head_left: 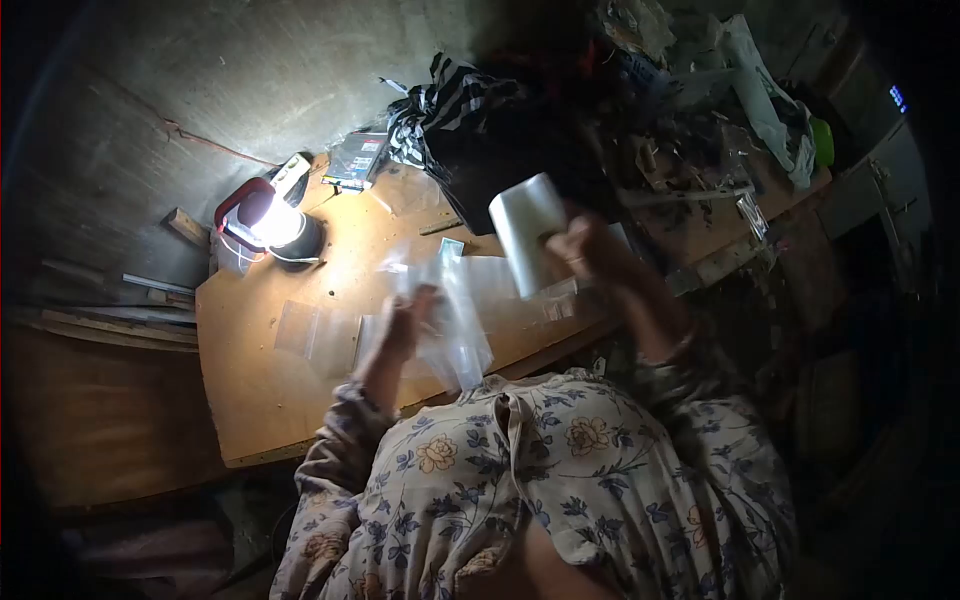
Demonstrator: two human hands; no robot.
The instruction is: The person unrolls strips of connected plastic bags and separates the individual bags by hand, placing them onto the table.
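Note:
My right hand (588,250) is closed on a shiny silvery-white packet (525,225), raised above the wooden table (255,390) with rounded edges catching the light. Clear plastic film (455,335), blurred by motion, hangs beside my left hand (405,318). The fingers of that hand are curled at the film's left side, also smeared. More transparent plastic sleeves (310,330) lie flat on the table to the left. Behind the film is a small greenish card or label (451,248).
A bright lantern (270,225) with a red handle lights the table's left side. Near it are a white power strip (291,178) and a dark box (355,160). A striped black-and-white bag (440,110) and dark cloth (520,150) fill the back; clutter (700,160) covers the right.

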